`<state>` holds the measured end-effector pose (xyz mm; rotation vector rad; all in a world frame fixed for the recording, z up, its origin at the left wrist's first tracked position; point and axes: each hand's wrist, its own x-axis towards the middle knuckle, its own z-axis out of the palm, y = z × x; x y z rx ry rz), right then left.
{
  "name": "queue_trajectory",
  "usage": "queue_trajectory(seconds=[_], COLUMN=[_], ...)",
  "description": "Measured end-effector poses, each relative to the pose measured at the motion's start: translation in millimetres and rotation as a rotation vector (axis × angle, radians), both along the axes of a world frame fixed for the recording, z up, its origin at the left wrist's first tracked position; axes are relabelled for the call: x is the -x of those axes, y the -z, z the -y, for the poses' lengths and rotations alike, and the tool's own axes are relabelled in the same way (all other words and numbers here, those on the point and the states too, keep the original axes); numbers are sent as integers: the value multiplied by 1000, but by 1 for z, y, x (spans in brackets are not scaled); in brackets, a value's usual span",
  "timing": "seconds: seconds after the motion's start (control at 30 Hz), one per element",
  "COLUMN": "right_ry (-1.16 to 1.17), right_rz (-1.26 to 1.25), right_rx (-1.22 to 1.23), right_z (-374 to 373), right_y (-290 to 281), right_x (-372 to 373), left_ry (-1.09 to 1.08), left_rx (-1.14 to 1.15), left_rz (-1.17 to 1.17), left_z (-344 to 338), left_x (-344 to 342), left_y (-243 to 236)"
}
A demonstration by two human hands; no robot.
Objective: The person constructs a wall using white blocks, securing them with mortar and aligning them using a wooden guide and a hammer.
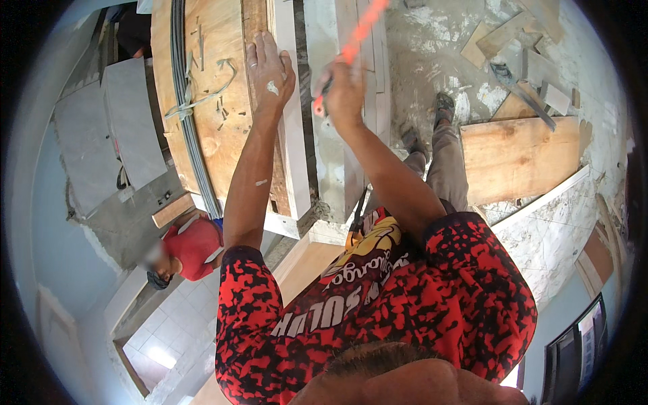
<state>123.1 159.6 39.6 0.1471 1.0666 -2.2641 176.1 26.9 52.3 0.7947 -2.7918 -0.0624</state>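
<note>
The left hand (270, 71) is pressing open and flat on a white board (295, 135) edging a plywood panel (216, 108), while the right hand (344, 91), just right of it, is gripping an orange tool (358, 34) angling far right; a person in red (192, 246) is standing below left

A building site indoors: raw cement floor (439, 40), plywood boards (520, 158), scrap wood offcuts (499, 37), unfinished grey walls (88, 142).
</note>
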Motion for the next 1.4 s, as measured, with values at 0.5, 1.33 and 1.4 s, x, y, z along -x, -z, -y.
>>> queue_trajectory(seconds=[0.5, 1.33, 1.4], right_ry=[-183, -77, -21], right_rz=[39, 82, -127], right_rx=[-66, 30, -115], right_z=[13, -8, 8], right_y=[-18, 1, 21], right_x=[9, 20, 10], left_ry=[-14, 21, 6], left_rx=[-23, -24, -43], left_rz=[2, -27, -19], left_z=[-4, -1, -3], left_x=[3, 1, 2], left_y=[-4, -4, -6])
